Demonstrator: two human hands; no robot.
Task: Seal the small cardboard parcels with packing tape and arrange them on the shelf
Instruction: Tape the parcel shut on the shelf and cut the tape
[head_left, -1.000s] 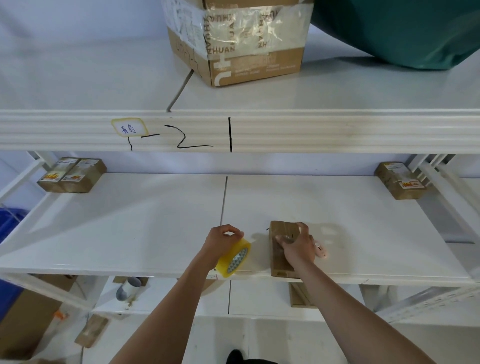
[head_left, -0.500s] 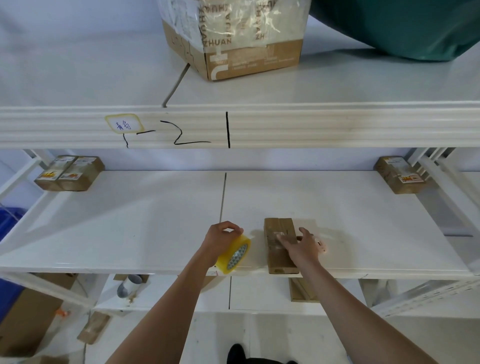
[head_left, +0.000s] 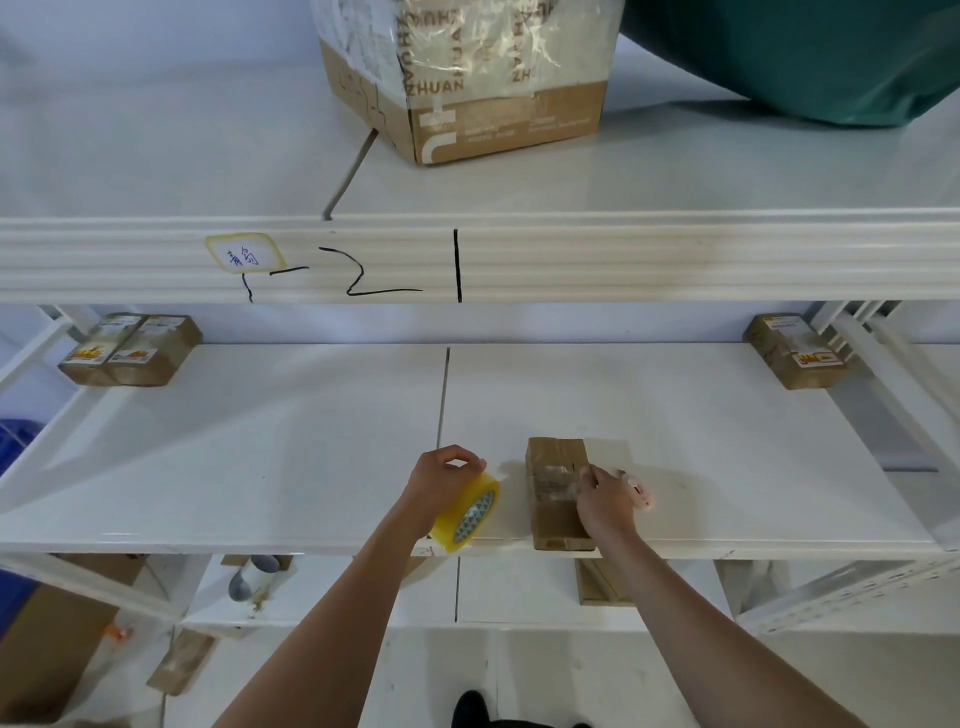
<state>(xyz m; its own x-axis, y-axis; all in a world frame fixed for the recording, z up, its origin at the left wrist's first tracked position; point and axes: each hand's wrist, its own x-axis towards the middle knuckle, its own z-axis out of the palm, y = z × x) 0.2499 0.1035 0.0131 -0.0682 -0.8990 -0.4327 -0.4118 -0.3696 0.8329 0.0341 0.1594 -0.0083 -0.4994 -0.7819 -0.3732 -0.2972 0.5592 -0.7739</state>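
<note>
Upper shelf (head_left: 156, 156) holds a large carton (head_left: 498, 119) printed "ZHUAN".

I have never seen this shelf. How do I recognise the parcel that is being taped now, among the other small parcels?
Look at the white middle shelf, below the beam with black marker lines. At its front edge, right of the centre seam, one small brown parcel lies between the left hand, which grips a yellow tape roll, and the right hand. The other parcels sit in the back corners and carry printed labels.
</note>
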